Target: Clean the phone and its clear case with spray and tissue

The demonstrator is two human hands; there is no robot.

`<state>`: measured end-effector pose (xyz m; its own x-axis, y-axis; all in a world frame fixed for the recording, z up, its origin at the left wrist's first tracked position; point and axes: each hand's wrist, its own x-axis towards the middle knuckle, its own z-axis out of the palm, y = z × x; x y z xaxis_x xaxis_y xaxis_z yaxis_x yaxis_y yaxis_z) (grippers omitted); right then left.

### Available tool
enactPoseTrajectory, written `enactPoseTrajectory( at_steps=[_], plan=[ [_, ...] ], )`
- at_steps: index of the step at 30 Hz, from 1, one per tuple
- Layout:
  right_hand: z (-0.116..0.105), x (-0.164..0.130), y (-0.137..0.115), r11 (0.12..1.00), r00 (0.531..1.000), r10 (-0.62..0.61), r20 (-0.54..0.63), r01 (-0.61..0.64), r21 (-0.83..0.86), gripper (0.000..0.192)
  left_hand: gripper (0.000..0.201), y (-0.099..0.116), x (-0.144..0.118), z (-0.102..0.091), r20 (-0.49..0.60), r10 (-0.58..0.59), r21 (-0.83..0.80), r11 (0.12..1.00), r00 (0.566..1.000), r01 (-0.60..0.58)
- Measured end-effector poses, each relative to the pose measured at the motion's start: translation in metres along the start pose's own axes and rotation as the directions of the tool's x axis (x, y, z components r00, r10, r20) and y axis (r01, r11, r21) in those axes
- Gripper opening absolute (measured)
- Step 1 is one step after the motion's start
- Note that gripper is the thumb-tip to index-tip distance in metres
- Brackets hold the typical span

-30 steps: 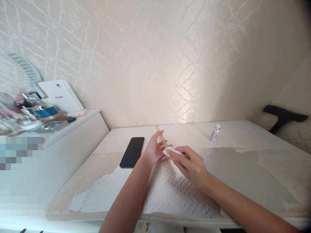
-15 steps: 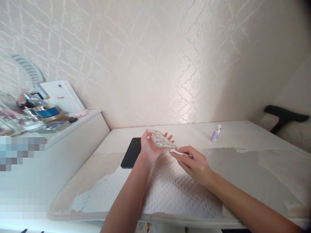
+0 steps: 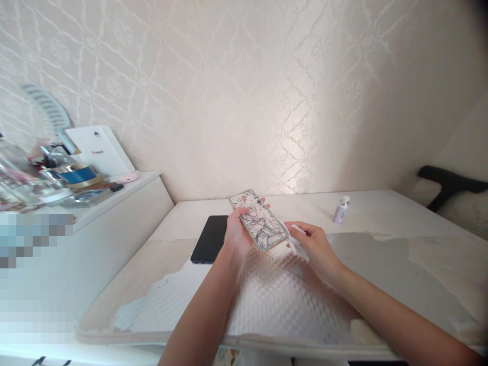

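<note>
Black-and-white line art covers the patterned phone case, raised above the bench, its long axis slanting from far left to near right. The left grip grasps its left long side, thumb over the face; the right grip pinches a white tissue at the near-right end — the left is closer to the case's middle. A black phone lies just left. The small bottle stands capped beyond the right hand; its contents — like those of the blue-banded jar — I cannot tell.
</note>
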<state>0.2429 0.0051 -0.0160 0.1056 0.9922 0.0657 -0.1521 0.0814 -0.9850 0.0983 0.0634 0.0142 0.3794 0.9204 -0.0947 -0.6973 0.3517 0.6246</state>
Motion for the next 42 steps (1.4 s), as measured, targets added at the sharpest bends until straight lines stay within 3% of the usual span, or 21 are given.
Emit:
enactPoseTrajectory(
  at_steps=[5, 9, 15, 19, 23, 28, 31, 33, 36, 38, 42],
  plan=[
    [-0.002, 0.003, 0.001, 0.998, 1.0, 0.006, 0.007, -0.007, 0.065, 0.03, 0.05, -0.009, -0.004, 0.004, 0.076, -0.161, 0.068, 0.986, 0.984, 0.156],
    [-0.007, 0.01, 0.003, 0.999, 0.999, -0.024, -0.035, 0.025, 0.041, 0.03, 0.05, -0.013, -0.005, 0.004, 0.13, -0.302, 0.114, 0.951, 0.944, 0.288],
    [-0.017, 0.023, 0.004, 0.989, 0.97, -0.143, -0.195, 0.136, -0.05, 0.026, 0.052, -0.023, -0.009, 0.008, 0.179, -0.371, 0.198, 0.921, 0.911, 0.336],
    [-0.022, 0.029, -0.002, 0.978, 0.955, -0.191, -0.227, 0.164, -0.13, 0.03, 0.056, -0.025, -0.013, 0.011, 0.261, -0.442, 0.236, 0.891, 0.858, 0.387],
    [-0.028, 0.035, -0.013, 0.933, 0.952, -0.257, -0.168, 0.199, -0.301, 0.03, 0.055, -0.023, -0.015, 0.01, 0.285, -0.517, 0.283, 0.85, 0.807, 0.445],
    [-0.032, 0.044, -0.029, 0.723, 0.909, -0.414, 0.05, 0.362, -0.588, 0.022, 0.047, -0.021, -0.014, 0.008, 0.251, -0.595, 0.387, 0.784, 0.763, 0.485],
    [-0.025, 0.044, -0.039, 0.68, 0.914, -0.381, 0.139, 0.378, -0.628, 0.02, 0.046, -0.021, -0.013, 0.008, 0.223, -0.582, 0.417, 0.782, 0.782, 0.463],
    [-0.019, 0.041, -0.044, 0.687, 0.899, -0.432, 0.073, 0.38, -0.619, 0.02, 0.058, -0.02, -0.012, 0.008, 0.226, -0.554, 0.406, 0.801, 0.801, 0.44],
    [-0.008, 0.034, -0.045, 0.639, 0.806, -0.591, -0.015, 0.457, -0.619, 0.021, 0.069, -0.02, -0.009, 0.006, 0.239, -0.517, 0.366, 0.832, 0.822, 0.417],
    [-0.001, 0.031, -0.039, 0.546, 0.76, -0.648, 0.053, 0.512, -0.663, 0.021, 0.072, -0.023, -0.006, 0.004, 0.217, -0.5, 0.335, 0.845, 0.838, 0.418],
    [0.011, 0.026, -0.017, 0.388, 0.727, -0.642, 0.243, 0.581, -0.715, 0.025, 0.069, -0.027, -0.001, 0.002, 0.118, -0.402, 0.233, 0.9, 0.908, 0.369]
  ],
)
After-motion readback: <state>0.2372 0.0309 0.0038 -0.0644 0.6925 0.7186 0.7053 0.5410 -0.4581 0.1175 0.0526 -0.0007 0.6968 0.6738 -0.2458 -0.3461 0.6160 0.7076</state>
